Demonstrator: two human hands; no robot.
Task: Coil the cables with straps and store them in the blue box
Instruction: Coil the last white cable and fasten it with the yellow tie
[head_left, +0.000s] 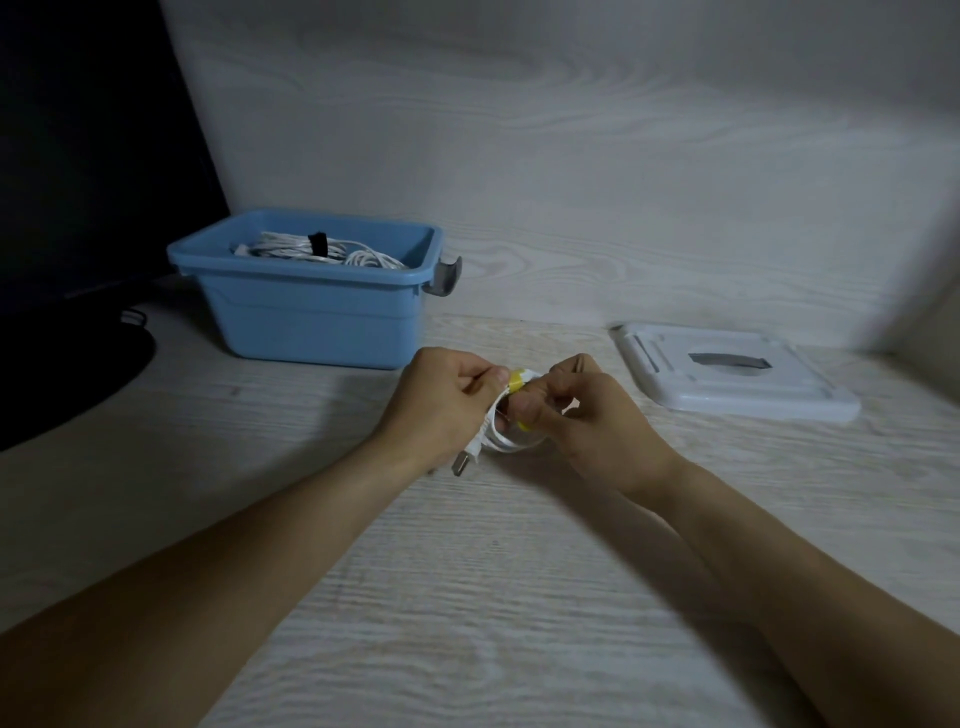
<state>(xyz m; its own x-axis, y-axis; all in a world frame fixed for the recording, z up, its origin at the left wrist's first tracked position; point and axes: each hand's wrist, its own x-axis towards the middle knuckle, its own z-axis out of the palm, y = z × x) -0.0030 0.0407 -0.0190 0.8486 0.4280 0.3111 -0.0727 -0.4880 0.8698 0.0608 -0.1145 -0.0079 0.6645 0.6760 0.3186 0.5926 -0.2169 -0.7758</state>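
Both hands pinch my small white coiled cable (511, 441) at centre: left hand (441, 405) gripping the loops, right hand (592, 415) pinching the yellow strap (516, 382). Far left sits the open blue plastic box (311, 306), holding strapped white cables (317, 252); its white lid (732, 374) lies right.

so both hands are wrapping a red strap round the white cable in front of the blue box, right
Not quite: the strap is yellow, not red. The head view shows the left hand and right hand wrapping it round the white cable in front of the blue box.
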